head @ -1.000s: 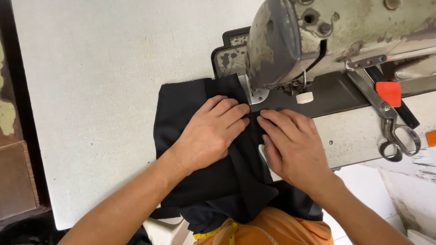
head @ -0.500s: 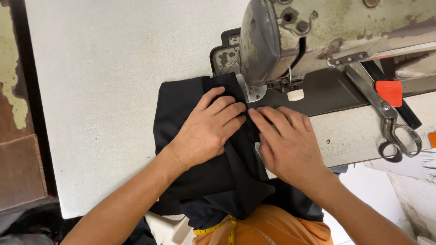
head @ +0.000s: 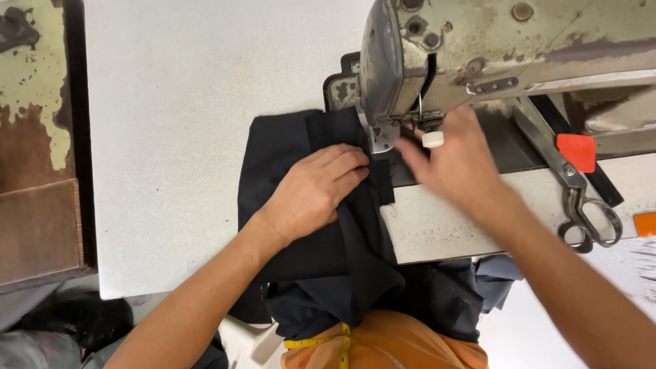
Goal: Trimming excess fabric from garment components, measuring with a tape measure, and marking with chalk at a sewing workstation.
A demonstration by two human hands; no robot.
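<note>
A piece of black fabric [head: 287, 147] lies on the white sewing table [head: 184, 96], its edge under the head of a worn grey sewing machine [head: 492, 41]. My left hand [head: 311, 191] rests flat on the fabric, fingers pointing at the presser foot [head: 383, 137]. My right hand [head: 454, 160] is off the cloth, blurred, raised beside the needle area just under a small white knob [head: 432, 139]; it holds nothing that I can see.
Large metal scissors [head: 577, 198] lie on the machine bed at the right, next to an orange-red piece [head: 577, 150]. A peeling brown surface [head: 37, 150] borders the table on the left. More dark cloth hangs into my lap over an orange garment and a yellow tape measure [head: 324, 340].
My right hand has lifted off the fabric and moved up and right toward the needle area. My left hand stays pressing the cloth. The view has shifted slightly.
</note>
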